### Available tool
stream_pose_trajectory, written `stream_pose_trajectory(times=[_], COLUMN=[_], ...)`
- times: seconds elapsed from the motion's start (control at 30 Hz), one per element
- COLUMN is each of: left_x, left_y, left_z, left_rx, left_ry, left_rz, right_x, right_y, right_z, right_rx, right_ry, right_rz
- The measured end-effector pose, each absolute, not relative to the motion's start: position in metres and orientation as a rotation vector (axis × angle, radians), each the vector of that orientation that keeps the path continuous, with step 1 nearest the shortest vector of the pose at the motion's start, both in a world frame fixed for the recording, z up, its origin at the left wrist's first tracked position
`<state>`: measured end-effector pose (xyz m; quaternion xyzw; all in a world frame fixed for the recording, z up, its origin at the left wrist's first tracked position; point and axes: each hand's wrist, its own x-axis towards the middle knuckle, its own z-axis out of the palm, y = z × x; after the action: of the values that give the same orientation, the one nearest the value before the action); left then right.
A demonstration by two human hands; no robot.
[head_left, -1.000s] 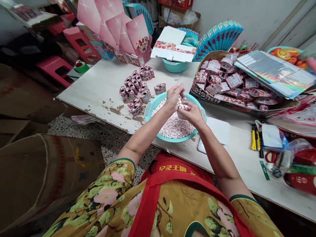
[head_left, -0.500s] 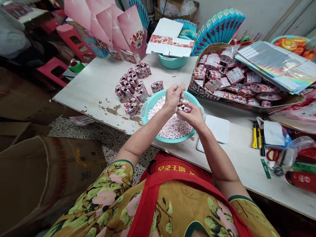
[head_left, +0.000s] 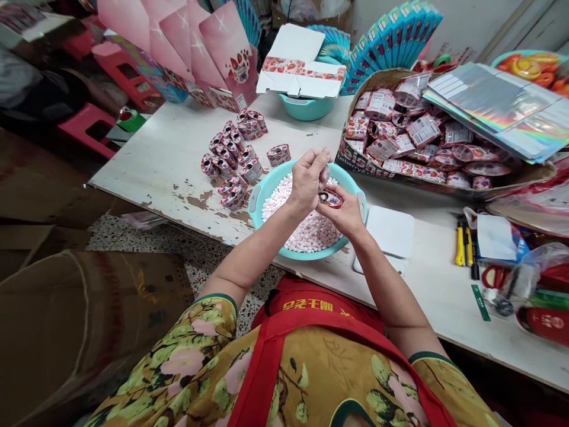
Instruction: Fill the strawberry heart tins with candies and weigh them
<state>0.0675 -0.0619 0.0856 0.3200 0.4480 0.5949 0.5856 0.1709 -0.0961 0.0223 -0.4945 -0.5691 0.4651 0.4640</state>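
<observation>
Over the turquoise basin, my right hand grips a small oval candy container with a red-and-white printed wrapper, its top opening facing up. My left hand is closed just above and beside that opening; whatever its fingers hold is hidden. White and pale pink candies fill the bottom of the basin. Left of the basin a group of similar containers stands on the table, and one single container stands nearer the basin's rim.
A carton of wrapped containers stands at the right, with shiny sheets on it. A white scale-like device lies beside the basin. Farther right are yellow cutters and scissors. Pink display boxes stand behind; a large cardboard box is at lower left.
The view has shifted slightly. My left hand has turned a little and stays closed over the container. Pale candies that showed at the opening are no longer seen there.
</observation>
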Motion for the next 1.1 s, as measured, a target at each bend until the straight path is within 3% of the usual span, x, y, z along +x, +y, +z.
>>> stream_pose_trajectory(times=[0.2, 0.43, 0.67, 0.87, 0.97, 1.1], left_x=[0.031, -0.009, 0.028, 0.022, 0.016, 0.007], left_y=[-0.036, -0.023, -0.038, -0.051, -0.051, -0.051], left_z=[0.063, -0.008, -0.019, -0.018, -0.015, -0.012], left_rx=[1.004, 2.178, 2.305, 2.085, 1.742, 1.019], left_ry=[1.228, 1.503, 1.476, 1.461, 1.539, 1.491], left_rz=[1.432, 0.343, 0.067, 0.133, 0.348, 0.700], right_x=[0.190, 0.279, 0.344, 0.356, 0.344, 0.325], right_y=[-0.108, -0.135, -0.148, -0.043, 0.051, 0.127], right_z=[0.020, -0.005, -0.046, 0.015, 0.034, 0.017], right_rx=[-1.163, -1.301, -1.711, -1.471, -1.473, -1.515], right_ry=[-1.350, -1.114, -1.196, -1.708, -2.096, -2.242], right_rz=[1.241, 0.922, 0.780, 0.131, 0.087, 0.249])
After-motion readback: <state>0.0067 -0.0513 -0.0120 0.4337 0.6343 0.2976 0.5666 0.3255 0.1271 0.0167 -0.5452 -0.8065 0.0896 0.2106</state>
